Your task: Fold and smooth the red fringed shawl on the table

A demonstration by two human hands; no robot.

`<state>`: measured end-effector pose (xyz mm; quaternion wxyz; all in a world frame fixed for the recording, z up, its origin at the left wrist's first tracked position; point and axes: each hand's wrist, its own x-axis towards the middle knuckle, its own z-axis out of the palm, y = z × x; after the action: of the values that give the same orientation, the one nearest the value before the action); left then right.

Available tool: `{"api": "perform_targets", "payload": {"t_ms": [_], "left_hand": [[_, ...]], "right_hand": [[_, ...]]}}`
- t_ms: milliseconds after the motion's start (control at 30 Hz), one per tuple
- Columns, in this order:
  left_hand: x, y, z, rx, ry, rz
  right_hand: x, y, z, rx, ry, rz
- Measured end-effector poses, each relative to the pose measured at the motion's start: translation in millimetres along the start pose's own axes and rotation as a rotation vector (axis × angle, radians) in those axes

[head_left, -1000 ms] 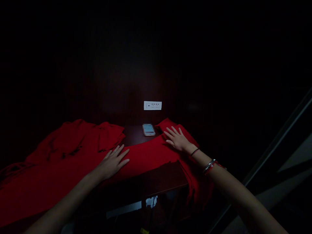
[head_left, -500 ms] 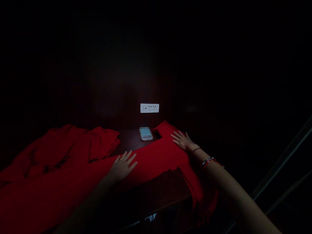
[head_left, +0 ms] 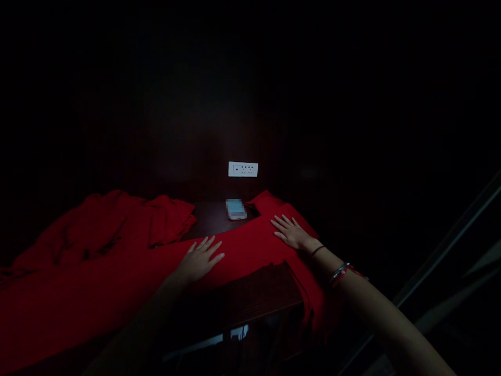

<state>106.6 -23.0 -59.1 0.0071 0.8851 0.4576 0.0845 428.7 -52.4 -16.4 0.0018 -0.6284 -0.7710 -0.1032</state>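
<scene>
**While both hands lie spread, red cloth [head_left: 246, 250] runs across a dark bench [head_left: 254, 297]**

Where the light reaches, the red cloth lies in a long, fairly smooth band from the lower left toward the right end of the bench, and there it hangs down over the side. A strip of dark wood shows in front of the band, along the near edge of the bench.

The left hand [head_left: 199, 261] rests palm down on the middle of the band, its grip spread, with the fingers apart and pinching nothing. A ring [head_left: 204, 246] sits on one finger. The right hand [head_left: 291, 233] lies palm down farther right, near the end where the cloth drops away; its grip is spread too, fingers fanned over the fabric. A thin dark band [head_left: 317, 251] circles that wrist, and bracelets [head_left: 340, 272] sit higher on the forearm.

At the back left, a rumpled heap [head_left: 105, 222] of red fabric rises in loose folds. In this gloom it seems to meet the band, though whether the two are one piece is hard to tell. Between the heap and a red corner [head_left: 266, 200] at the back right, a phone [head_left: 236, 210] with a pixelated screen lies on bare wood. Above it, a white socket plate [head_left: 243, 169] is fixed to the dark wall [head_left: 195, 141].
</scene>
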Motion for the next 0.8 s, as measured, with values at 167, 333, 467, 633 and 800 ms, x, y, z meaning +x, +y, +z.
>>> {"api": "perform_targets", "payload": {"t_ms": [167, 333, 467, 633, 800], "left_hand": [[0, 0, -2.1, -0.005, -0.101, -0.002], [3, -5, 2.1, -0.016, -0.078, -0.019], [9, 7, 0.3, -0.031, -0.028, 0.024], [18, 45, -2.4, -0.077, -0.019, 0.181], [22, 55, 5.2, -0.068, -0.097, 0.227]], "right_hand": [[-12, 41, 13, -0.116, -0.035, 0.128], [-19, 63, -2, -0.235, 0.027, 0.177], [-17, 32, -18, -0.185, 0.142, 0.136], [-13, -16, -10, -0.028, 0.085, -0.059], [-18, -5, 9, 0.055, -0.083, 0.023]]}}
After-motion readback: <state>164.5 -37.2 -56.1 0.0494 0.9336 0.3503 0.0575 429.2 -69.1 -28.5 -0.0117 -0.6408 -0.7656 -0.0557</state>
